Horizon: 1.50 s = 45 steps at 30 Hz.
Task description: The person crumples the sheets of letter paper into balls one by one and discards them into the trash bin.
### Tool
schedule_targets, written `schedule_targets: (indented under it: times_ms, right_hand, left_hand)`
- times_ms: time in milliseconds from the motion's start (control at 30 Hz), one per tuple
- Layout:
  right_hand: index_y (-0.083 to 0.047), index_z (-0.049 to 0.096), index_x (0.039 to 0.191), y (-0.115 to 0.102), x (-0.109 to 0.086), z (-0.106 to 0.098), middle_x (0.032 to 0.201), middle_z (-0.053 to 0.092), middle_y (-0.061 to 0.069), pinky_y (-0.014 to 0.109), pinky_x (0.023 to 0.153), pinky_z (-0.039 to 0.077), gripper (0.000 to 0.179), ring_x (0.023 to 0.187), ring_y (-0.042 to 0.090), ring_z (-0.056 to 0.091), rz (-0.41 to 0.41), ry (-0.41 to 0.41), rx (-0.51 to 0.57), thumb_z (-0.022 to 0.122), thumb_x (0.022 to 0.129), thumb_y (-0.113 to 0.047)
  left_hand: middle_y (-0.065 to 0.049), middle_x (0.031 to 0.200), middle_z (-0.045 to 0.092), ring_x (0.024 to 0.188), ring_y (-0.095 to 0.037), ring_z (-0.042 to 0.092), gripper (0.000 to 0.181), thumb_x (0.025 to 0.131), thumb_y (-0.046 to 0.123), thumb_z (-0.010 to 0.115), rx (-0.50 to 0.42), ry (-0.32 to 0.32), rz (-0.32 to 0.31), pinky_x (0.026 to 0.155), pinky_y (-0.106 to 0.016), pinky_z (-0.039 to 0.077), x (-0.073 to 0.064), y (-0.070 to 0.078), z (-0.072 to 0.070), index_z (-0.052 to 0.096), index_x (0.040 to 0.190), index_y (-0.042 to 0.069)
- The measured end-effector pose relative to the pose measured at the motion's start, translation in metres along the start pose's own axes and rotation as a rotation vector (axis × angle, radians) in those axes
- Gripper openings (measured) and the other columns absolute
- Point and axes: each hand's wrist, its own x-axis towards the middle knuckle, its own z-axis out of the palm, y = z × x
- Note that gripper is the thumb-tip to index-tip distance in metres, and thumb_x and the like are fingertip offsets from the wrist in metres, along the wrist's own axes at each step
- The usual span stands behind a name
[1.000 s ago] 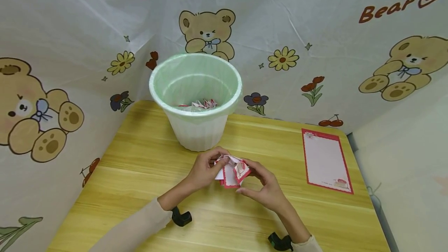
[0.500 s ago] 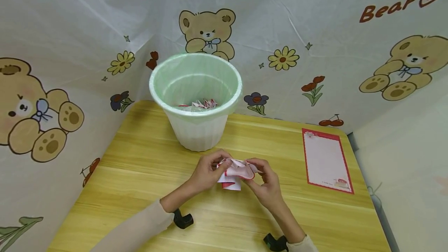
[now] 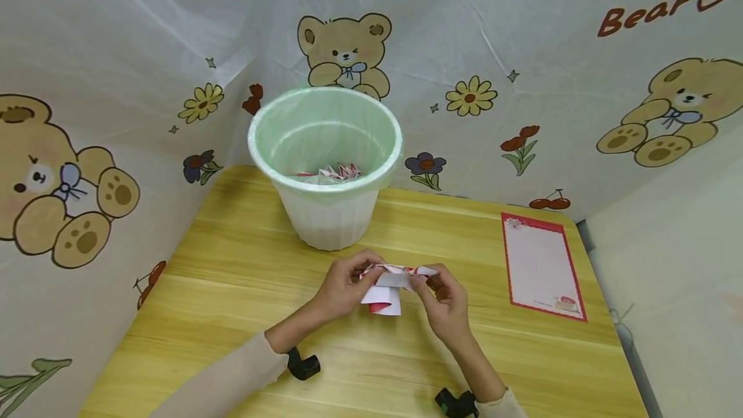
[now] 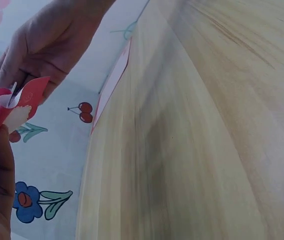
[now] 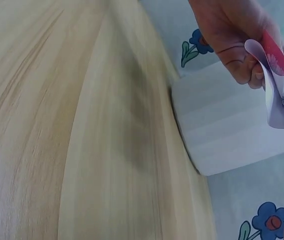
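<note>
Landmark: 1 ribbed bin (image 3: pixel 327 218), pale green inside, white outside, holding crumpled scraps (image 3: pixel 339 173).

Item, folded paper (image 3: pixel 395 279): in front of the bin on the person's side, slightly right of its base, held above the table (image 3: pixel 360 373). Key relation: it spans the gap between 2 hands, the folded band's long axis running left to right, roughly across the bin's front; a loose part hangs from it on the side away from the bin. Left hand nearer the bin, right hand farther off.

Appearance: red and white, thin, bent into several layers; white faces the person, and a curl of red shows below. The left wrist view shows red printed curls with pale lettering, too small to read fully. Number of pieces: cannot tell.

Left hand (image 3: pixel 342 286): just in front of the bin's base; thumb and fingers pinch the paper's left end.

Right hand (image 3: pixel 444 308): in front and to the right of the bin; thumb and fingers pinch the right end.

Item, 1 flat sheet (image 3: pixel 544 266): well to the bin's right, red-bordered, untouched.

Backdrop (image 3: pixel 418 37): printed cloth behind the bin, with bears and flowers.
</note>
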Motion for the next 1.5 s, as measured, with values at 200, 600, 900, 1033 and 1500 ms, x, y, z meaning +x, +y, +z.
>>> schedule_targets:
  times_ms: [200, 600, 900, 1033, 1500]
  right_hand:
    - [0.010, 0.062, 0.095, 0.000, 0.002, 0.001, 0.101, 0.074, -0.003, 0.019, 0.083, 0.064, 0.018, 0.093, 0.004, 0.076, -0.018, 0.053, -0.006, 0.065, 0.090, 0.027]
    - [0.007, 0.067, 0.099, 0.000, 0.000, 0.001, 0.100, 0.075, 0.014, 0.016, 0.089, 0.061, 0.024, 0.101, 0.004, 0.073, -0.124, 0.017, -0.125, 0.064, 0.088, 0.028]
    - [0.009, 0.068, 0.100, 0.003, 0.004, 0.004, 0.101, 0.068, 0.020, 0.019, 0.090, 0.060, 0.032, 0.100, 0.017, 0.067, -0.225, -0.062, 0.052, 0.058, 0.084, 0.034]
    - [0.009, 0.073, 0.108, 0.003, 0.002, 0.001, 0.108, 0.073, 0.021, 0.024, 0.100, 0.061, 0.038, 0.110, 0.022, 0.071, -0.186, -0.093, 0.069, 0.052, 0.085, 0.032]
    - [0.001, 0.075, 0.107, -0.005, 0.004, -0.001, 0.100, 0.077, 0.017, 0.020, 0.087, 0.062, 0.018, 0.093, 0.008, 0.075, 0.191, -0.074, -0.081, 0.077, 0.093, 0.011]
  left_hand:
    - [-0.012, 0.096, 0.078, 0.079, -0.006, 0.069, 0.009, 0.108, 0.012, 0.066, -0.022, -0.023, 0.014, 0.068, -0.025, 0.063, -0.001, 0.001, 0.001, 0.072, 0.114, 0.012]
    - [-0.007, 0.093, 0.077, 0.073, -0.001, 0.065, 0.015, 0.098, 0.014, 0.080, 0.049, -0.019, 0.031, 0.065, -0.024, 0.061, 0.000, 0.008, 0.004, 0.073, 0.111, 0.011]
    - [-0.008, 0.097, 0.080, 0.075, -0.003, 0.068, 0.016, 0.097, 0.016, 0.081, -0.001, -0.015, -0.065, 0.067, -0.023, 0.061, 0.001, 0.010, 0.003, 0.074, 0.110, 0.011]
    - [-0.012, 0.097, 0.080, 0.076, -0.004, 0.070, 0.017, 0.097, 0.014, 0.082, -0.035, 0.012, -0.092, 0.067, -0.023, 0.062, 0.001, 0.009, 0.001, 0.074, 0.111, 0.009]
    - [-0.012, 0.099, 0.079, 0.075, -0.005, 0.070, 0.012, 0.097, 0.012, 0.082, -0.015, -0.014, -0.022, 0.064, -0.022, 0.061, 0.001, 0.003, -0.003, 0.076, 0.108, 0.010]
